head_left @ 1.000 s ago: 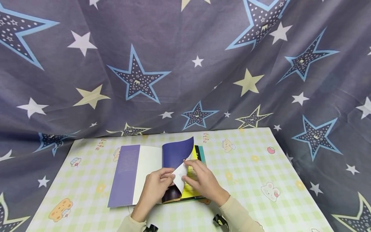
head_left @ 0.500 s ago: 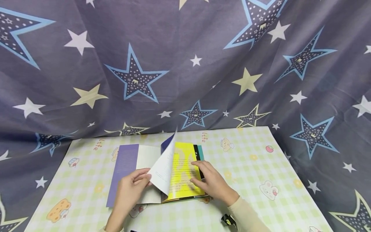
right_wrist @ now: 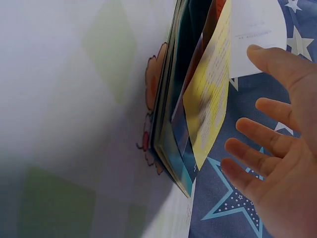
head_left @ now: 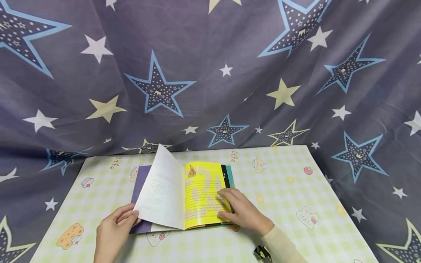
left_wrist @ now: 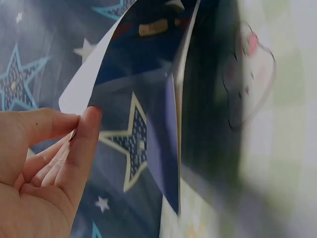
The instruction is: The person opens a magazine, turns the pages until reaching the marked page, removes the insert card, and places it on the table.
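One book (head_left: pixel 184 197) open on table (head_left: pixel 279 219), head view; left hand (head_left: pixel 115 230) pinches white page (head_left: pixel 161 193) by near outer corner. Right hand (head_left: pixel 245 212) loose over yellow page (head_left: pixel 201 204). Left wrist: hard tug might crease or tear white page. Right wrist: fingers spread, gripping nothing; yellow page, unpinned, could flop over. Count: two hands, one book.

"life" is printed in 2 places on the tablecloth (head_left: pixel 279 197).

I wear a plain, pale beige right sleeve (head_left: pixel 282 245) reaching to the wrist, with a small black fitting (head_left: pixel 262 252) bearing yellowish marks just beside its cuff, while my right fingers (right_wrist: pixel 262 135) and left fingers (left_wrist: pixel 85 134) are bare, slender and round-tipped.
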`<action>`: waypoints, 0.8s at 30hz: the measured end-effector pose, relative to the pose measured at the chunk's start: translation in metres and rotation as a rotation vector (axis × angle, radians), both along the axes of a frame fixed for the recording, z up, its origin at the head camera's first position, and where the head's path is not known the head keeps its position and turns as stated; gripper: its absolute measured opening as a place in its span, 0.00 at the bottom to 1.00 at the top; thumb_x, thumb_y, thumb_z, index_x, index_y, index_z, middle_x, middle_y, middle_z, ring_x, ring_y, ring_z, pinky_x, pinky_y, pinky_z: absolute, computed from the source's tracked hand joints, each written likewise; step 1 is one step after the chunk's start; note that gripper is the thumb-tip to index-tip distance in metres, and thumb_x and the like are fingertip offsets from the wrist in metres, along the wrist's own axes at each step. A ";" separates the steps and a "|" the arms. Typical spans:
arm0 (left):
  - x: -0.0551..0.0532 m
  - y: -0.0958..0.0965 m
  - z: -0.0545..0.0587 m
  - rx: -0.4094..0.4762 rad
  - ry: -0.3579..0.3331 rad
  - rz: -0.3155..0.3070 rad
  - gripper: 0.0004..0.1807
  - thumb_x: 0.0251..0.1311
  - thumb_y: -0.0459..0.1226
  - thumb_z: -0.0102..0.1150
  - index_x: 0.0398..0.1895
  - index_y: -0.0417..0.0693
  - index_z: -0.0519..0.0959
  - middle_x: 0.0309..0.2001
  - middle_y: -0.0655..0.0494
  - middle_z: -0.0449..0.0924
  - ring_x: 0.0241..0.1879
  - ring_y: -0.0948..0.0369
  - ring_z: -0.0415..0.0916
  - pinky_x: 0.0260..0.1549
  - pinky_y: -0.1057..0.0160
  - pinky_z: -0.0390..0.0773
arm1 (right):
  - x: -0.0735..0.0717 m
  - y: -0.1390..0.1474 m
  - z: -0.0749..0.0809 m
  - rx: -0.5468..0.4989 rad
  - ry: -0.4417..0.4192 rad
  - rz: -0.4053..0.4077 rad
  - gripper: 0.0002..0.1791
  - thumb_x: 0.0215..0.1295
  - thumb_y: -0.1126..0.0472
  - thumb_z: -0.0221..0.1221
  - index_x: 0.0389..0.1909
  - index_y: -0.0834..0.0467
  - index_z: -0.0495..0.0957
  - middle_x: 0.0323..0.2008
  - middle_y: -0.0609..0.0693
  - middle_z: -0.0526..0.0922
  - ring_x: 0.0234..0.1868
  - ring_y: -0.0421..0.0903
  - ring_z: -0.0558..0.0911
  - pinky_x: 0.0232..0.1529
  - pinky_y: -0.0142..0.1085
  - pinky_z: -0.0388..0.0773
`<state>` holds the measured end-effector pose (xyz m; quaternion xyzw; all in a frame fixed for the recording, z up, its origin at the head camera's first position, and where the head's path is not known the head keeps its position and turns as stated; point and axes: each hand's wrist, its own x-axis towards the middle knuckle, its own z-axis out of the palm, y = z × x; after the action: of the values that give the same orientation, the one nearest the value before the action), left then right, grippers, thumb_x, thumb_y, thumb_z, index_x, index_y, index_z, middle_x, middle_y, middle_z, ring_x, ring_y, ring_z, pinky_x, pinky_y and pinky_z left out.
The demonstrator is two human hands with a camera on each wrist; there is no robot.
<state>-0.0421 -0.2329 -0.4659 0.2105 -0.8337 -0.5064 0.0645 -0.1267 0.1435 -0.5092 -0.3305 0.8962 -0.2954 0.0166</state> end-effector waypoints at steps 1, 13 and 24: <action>0.001 -0.003 -0.001 -0.011 -0.016 0.008 0.19 0.65 0.41 0.67 0.55 0.40 0.82 0.37 0.51 0.88 0.31 0.66 0.86 0.33 0.76 0.81 | 0.000 0.000 0.000 0.002 -0.013 0.000 0.36 0.65 0.46 0.67 0.70 0.55 0.68 0.67 0.50 0.70 0.67 0.48 0.69 0.66 0.48 0.70; 0.007 -0.024 -0.021 -0.233 -0.186 0.052 0.21 0.61 0.39 0.66 0.54 0.35 0.81 0.33 0.53 0.88 0.29 0.59 0.86 0.31 0.63 0.80 | 0.003 0.000 -0.003 0.031 -0.027 0.007 0.37 0.65 0.45 0.67 0.70 0.54 0.68 0.67 0.50 0.70 0.68 0.49 0.68 0.66 0.50 0.70; 0.001 -0.015 -0.034 -0.441 -0.111 0.076 0.21 0.58 0.32 0.67 0.53 0.27 0.78 0.37 0.37 0.85 0.36 0.43 0.84 0.39 0.42 0.81 | 0.004 -0.003 -0.009 0.038 0.015 0.063 0.37 0.63 0.45 0.68 0.69 0.54 0.70 0.67 0.53 0.70 0.68 0.51 0.69 0.65 0.51 0.70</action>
<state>-0.0409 -0.2481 -0.4996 0.2499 -0.9180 -0.2969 0.0821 -0.1226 0.1409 -0.5187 -0.3603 0.8910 -0.2751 0.0256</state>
